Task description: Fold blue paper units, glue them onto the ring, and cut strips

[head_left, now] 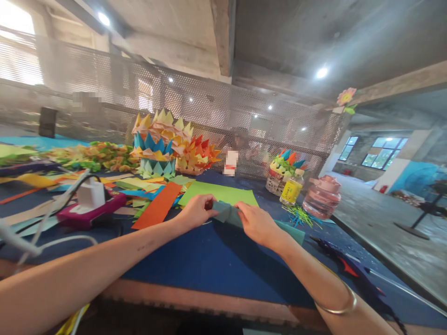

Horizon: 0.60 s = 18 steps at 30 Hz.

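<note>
Between my two hands, just above the blue tabletop, is a folded teal paper strip (230,215). My left hand (197,211) pinches its left end between thumb and fingers. Further along, my right hand (256,222) grips the strip, its fingers pressed on the upper edge. The strip's tail (291,231) runs out to the right, beyond my right wrist. Behind my hands lies a light green paper sheet (223,191). An orange paper strip (159,207) rests left of my left hand.
Folded-paper crowns (157,149) stand at the back left, near cut paper pieces (94,156). A purple power strip (91,211) with cables sits left. On the right are a yellow-labelled bottle (292,188), a pink water jug (321,197) and a dark glue gun (349,265).
</note>
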{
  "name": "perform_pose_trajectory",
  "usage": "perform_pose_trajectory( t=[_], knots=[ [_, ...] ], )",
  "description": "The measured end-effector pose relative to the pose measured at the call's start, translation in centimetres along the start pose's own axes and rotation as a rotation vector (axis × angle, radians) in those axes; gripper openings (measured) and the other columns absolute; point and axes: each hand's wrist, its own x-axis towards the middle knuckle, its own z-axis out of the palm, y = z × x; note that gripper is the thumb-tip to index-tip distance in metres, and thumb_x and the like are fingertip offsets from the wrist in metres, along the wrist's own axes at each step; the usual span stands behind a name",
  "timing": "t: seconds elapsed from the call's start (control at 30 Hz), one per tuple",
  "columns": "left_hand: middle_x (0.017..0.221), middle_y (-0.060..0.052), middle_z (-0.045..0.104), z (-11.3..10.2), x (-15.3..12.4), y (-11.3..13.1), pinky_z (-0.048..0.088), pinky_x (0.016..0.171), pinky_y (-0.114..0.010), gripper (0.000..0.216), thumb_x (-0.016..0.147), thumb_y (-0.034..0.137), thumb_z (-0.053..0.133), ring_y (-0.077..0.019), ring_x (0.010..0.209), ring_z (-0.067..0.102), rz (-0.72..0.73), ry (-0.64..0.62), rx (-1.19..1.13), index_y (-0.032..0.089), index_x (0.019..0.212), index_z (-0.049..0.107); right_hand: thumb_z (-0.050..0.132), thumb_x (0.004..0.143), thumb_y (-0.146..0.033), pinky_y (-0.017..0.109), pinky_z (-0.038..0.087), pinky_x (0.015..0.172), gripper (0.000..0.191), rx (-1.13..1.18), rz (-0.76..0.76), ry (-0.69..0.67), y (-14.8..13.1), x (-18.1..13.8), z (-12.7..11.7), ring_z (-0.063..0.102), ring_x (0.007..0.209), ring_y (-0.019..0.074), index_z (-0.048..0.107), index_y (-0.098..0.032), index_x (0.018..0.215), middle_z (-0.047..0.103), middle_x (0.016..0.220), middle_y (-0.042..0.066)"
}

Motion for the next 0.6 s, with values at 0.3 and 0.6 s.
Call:
perform_pose_trajectory(
  t=[0.3,0.6],
  knots=[
    [0.057,0.005,0.052,0.25,-0.72,1.05,0.034,0.056,-0.026,0.010,0.064,0.027,0.062,-0.0135,0.057,0.047,-0.011,-0.030,0.004,0.019,0.067,0.058,0.045,0.095,-0.032,0.027,0.037,0.066,0.024,0.089,-0.073,0.000,-0.51,-0.20,-0.05,0.065,0.090,0.0209,0.052,-0.020,0.115,0.068,0.107,0.008],
    [0.056,0.004,0.056,0.61,-0.37,0.55,0.038,0.053,-0.024,0.015,0.066,0.032,0.060,-0.0129,0.054,0.052,-0.026,-0.088,-0.082,0.018,0.068,0.055,0.051,0.090,-0.017,0.027,0.038,0.074,0.014,0.120,-0.106,0.057,-0.37,0.07,0.01,0.063,0.093,0.0200,0.060,-0.019,0.101,0.069,0.099,0.006]
  ],
)
